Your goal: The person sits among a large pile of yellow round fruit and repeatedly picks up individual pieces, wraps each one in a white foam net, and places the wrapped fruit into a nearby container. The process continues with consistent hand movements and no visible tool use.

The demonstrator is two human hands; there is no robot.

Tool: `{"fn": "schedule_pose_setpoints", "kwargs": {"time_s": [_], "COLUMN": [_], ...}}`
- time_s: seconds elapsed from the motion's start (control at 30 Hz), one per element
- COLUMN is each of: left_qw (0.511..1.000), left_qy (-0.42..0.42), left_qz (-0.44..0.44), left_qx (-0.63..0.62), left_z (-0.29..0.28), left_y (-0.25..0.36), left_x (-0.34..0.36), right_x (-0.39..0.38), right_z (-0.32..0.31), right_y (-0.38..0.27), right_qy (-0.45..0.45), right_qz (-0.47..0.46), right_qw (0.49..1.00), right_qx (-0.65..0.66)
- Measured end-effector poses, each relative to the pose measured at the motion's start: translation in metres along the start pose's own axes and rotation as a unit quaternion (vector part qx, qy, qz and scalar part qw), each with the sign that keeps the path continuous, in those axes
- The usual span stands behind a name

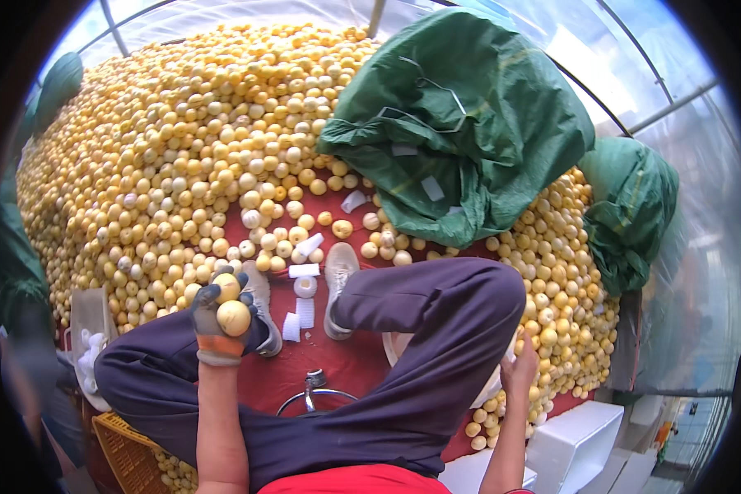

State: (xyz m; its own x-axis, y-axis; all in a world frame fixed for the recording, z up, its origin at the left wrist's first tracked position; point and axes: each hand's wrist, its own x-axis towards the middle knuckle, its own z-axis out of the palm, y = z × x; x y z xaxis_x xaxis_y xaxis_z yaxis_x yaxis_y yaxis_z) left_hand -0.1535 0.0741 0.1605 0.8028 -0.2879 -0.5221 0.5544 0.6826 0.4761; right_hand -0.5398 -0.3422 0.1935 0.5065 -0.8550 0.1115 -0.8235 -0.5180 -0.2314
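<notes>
My left hand [216,328], in a grey and orange work glove, is closed around yellow round fruits above my left leg. One pale yellow fruit [234,318] rests at the palm, and a second fruit [227,287] sits just beyond it among the fingers. My right hand [519,369] is bare and hangs beside my right knee. Its fingers are bent, with a bit of something white at their tips; what they hold is partly hidden. White foam sleeves [305,311] and a small white roll [305,286] lie on the red ground cover [346,362] between my shoes.
A large heap of yellow fruits [189,156] spreads ahead and to both sides. Green sacks [469,123] lie on it. White foam boxes [575,445] stand at the lower right. An orange crate [128,453] and a pale bin [89,337] are on my left.
</notes>
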Motion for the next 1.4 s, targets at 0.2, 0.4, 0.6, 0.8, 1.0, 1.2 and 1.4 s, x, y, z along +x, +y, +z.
{"fn": "schedule_pose_setpoints", "kwargs": {"time_s": [0.2, 0.4, 0.6, 0.8, 1.0, 1.2, 1.4], "left_qw": [0.998, 0.997, 0.996, 0.994, 0.998, 0.990, 0.954], "left_qy": [0.015, -0.052, -0.005, -0.083, -0.062, -0.137, -0.210], "left_qz": [0.021, 0.039, 0.071, 0.061, 0.013, -0.018, 0.118], "left_qx": [-0.057, -0.048, -0.062, -0.021, -0.009, 0.023, 0.176], "left_z": [-0.010, 0.011, 0.002, -0.025, 0.003, 0.017, 0.015], "left_y": [0.021, 0.029, 0.019, 0.023, -0.002, 0.018, 0.008], "left_x": [-0.004, -0.026, -0.005, -0.006, 0.002, -0.027, -0.024], "right_x": [0.006, 0.013, 0.027, -0.029, 0.009, -0.007, -0.012], "right_z": [-0.075, 0.038, 0.299, 0.359, 0.318, 0.128, 0.045], "right_y": [-0.192, -0.370, -0.364, -0.358, -0.354, -0.443, -0.412], "right_qy": [0.138, -0.237, -0.259, -0.323, -0.118, -0.312, -0.197], "right_qz": [-0.070, -0.231, -0.155, -0.137, -0.207, -0.231, -0.390], "right_qw": [0.931, 0.882, 0.947, 0.925, 0.943, 0.784, 0.816], "right_qx": [0.330, 0.335, 0.108, 0.149, 0.232, 0.484, 0.378]}}
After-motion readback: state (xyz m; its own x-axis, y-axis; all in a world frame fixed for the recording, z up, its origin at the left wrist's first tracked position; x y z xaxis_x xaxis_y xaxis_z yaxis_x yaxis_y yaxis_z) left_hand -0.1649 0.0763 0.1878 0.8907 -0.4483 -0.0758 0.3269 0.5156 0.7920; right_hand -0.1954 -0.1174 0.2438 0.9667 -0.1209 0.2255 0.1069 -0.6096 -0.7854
